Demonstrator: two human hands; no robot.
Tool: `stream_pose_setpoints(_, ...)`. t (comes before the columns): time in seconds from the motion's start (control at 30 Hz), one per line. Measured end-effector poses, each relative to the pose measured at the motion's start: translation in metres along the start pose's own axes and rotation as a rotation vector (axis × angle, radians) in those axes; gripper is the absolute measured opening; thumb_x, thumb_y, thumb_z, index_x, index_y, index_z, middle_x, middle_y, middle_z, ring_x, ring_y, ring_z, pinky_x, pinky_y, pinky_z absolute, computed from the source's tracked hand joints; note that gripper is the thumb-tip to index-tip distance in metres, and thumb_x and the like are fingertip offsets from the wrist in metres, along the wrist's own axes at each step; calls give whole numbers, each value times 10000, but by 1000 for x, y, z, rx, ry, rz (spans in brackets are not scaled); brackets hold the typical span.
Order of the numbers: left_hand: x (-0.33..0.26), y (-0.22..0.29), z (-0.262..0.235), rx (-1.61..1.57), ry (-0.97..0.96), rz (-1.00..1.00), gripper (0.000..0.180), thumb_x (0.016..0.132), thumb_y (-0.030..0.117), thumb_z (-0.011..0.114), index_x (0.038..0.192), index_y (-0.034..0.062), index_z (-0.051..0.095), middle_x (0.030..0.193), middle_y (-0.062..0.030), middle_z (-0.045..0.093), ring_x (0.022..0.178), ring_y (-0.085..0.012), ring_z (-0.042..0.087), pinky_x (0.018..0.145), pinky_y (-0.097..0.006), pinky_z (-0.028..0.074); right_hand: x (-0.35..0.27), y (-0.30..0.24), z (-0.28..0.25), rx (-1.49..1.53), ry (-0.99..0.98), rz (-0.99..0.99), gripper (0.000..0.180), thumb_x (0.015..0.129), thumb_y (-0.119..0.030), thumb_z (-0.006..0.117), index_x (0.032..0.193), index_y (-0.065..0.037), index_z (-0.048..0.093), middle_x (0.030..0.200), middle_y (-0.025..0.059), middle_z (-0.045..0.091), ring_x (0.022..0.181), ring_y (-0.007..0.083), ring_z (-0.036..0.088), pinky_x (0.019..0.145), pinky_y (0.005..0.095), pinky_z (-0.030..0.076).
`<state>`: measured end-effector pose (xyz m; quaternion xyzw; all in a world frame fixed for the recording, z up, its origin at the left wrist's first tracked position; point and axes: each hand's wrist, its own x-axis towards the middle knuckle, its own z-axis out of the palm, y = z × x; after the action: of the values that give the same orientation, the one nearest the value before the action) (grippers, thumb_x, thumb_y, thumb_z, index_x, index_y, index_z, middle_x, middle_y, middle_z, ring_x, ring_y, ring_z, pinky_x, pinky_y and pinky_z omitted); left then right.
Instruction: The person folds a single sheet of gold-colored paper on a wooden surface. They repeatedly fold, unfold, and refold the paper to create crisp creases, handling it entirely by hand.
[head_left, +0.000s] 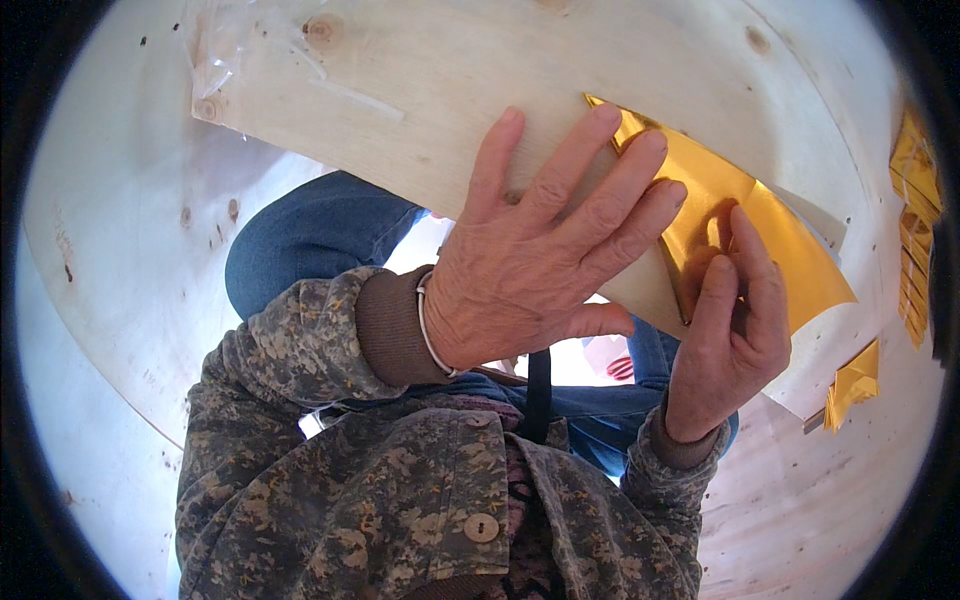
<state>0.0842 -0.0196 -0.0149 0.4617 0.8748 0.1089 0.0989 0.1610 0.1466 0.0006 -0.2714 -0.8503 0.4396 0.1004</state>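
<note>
A sheet of shiny gold foil paper (790, 240) lies at an angle on a pale wooden board (420, 150), its right part bent up a little. My left hand (545, 230) spreads over the board with the fingers apart, its fingertips resting at the sheet's left edge. At the sheet's near edge is my right hand (735, 330), thumb and forefinger bent close together against the foil, which mirrors them. The right hand's other fingers are curled and partly hidden. It seems to grip the near edge, though the contact itself is covered.
Folded gold foil pieces (915, 230) lie in a stack at the far right. Another small gold piece (853, 385) is nearer, beside the board's right corner. Clear plastic film (225, 50) lies at the board's far left. My knee (300, 240) shows under the board's near edge.
</note>
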Motion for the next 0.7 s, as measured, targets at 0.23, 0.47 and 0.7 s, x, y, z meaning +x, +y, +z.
stream_pose_setpoints(0.23, 1, 1, -1, 23, -17, -10, 819, 910, 748, 329, 1475, 173, 472, 1543, -112, 417, 1436, -386, 337, 1161, -623, 100, 4, 3, -2, -52, -14, -96, 300, 909, 64, 591, 1194, 33, 682, 893, 126, 692, 699, 152, 632, 645, 261, 513)
stream_pose_setpoints(0.47, 2, 3, 2, 36, 27, -26, 845, 904, 772, 312, 1465, 164, 489, 1542, -117, 411, 1434, -381, 342, 1174, -603, 103, 7, 5, -5, -84, -13, -139, 298, 888, 70, 612, 1174, 37, 691, 875, 144, 690, 725, 177, 656, 666, 284, 528)
stream_pose_setpoints(0.7, 3, 4, 4, 41, 55, -31, 856, 893, 780, 325, 1461, 162, 494, 1535, -120, 421, 1427, -385, 348, 1176, -586, 123, 7, 7, -4, -75, 4, -158, 308, 879, 71, 628, 1175, 21, 697, 859, 140, 682, 717, 185, 657, 662, 286, 532)
